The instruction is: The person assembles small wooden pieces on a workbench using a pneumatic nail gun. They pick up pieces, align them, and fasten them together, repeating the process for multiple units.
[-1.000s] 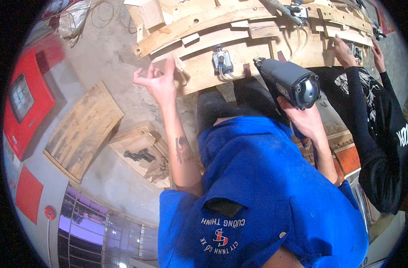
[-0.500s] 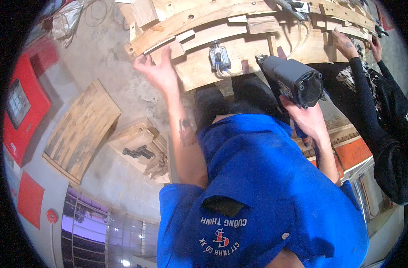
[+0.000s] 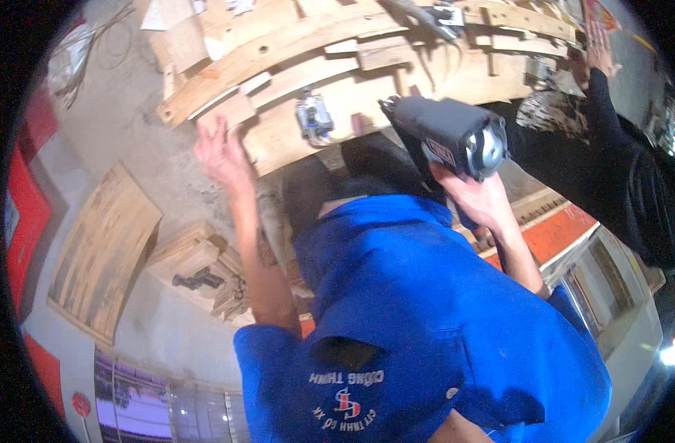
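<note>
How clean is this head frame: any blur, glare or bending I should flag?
Head view: strong fisheye, the curved wooden frame and floor edges bend toward the black rim; the left hand is slightly smeared, the right hand and grey power tool sharper; a bright glare spot sits at the lower right rim; the blue shirt blocks the middle.

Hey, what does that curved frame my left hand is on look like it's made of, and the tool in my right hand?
The curved frame looks like bare, unfinished wood: pale tan, visible grain, sawn edges, a drilled hole. The power tool in the right hand looks like matte dark grey plastic, with a shiny silvery end cap that may be metal. The left hand rests at the frame's edge.
</note>
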A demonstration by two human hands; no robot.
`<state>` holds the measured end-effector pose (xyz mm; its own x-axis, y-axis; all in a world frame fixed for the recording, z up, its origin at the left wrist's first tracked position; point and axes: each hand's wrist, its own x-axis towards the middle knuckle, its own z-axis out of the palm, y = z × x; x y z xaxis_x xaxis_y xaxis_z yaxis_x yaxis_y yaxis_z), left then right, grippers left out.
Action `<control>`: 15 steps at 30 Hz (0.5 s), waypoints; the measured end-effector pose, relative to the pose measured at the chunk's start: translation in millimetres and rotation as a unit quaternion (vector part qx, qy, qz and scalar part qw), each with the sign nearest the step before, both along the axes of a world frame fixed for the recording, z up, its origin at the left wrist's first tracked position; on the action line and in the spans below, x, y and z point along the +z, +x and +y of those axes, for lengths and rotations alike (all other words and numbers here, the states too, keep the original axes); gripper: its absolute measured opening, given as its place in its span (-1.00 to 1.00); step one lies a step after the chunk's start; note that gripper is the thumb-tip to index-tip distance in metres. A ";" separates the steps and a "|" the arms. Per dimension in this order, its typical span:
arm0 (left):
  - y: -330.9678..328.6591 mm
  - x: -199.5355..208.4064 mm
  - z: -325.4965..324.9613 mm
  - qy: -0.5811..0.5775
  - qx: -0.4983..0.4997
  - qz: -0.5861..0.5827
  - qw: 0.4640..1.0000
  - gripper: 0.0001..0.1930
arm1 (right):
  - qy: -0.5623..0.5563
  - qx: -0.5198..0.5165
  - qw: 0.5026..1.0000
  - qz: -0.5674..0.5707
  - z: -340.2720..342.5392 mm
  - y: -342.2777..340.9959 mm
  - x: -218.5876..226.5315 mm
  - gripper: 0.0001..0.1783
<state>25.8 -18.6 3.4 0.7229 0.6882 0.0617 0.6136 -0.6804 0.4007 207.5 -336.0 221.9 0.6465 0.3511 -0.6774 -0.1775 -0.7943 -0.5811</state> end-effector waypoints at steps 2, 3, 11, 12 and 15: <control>8.2 30.7 -2.2 0.059 -0.034 0.140 0.988 -0.58 | -0.044 -0.017 0.998 0.032 -2.6 8.5 0.5 -0.57; 19.6 46.5 -10.1 0.062 -0.047 0.104 0.991 -0.60 | -0.033 -0.027 0.998 0.048 -3.5 14.6 0.6 -0.58; 158.9 48.0 -154.9 -0.002 -0.294 -0.107 0.950 -0.71 | -0.043 -0.024 0.998 -0.046 -5.3 47.4 1.7 -0.63; 165.9 39.7 -158.7 0.012 -0.306 -0.105 0.946 -0.72 | -0.044 -0.024 0.998 -0.037 -5.0 51.5 2.1 -0.64; 166.4 18.4 -154.8 -0.008 -0.252 -0.115 0.961 -0.75 | -0.027 0.013 0.998 -0.057 -2.5 65.2 2.7 -0.63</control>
<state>192.2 -173.4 21.8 0.9332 0.2560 0.2521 0.1012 -0.8605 0.4992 272.7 -338.5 224.6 0.7120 0.3336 -0.6178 -0.0916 -0.8282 -0.5528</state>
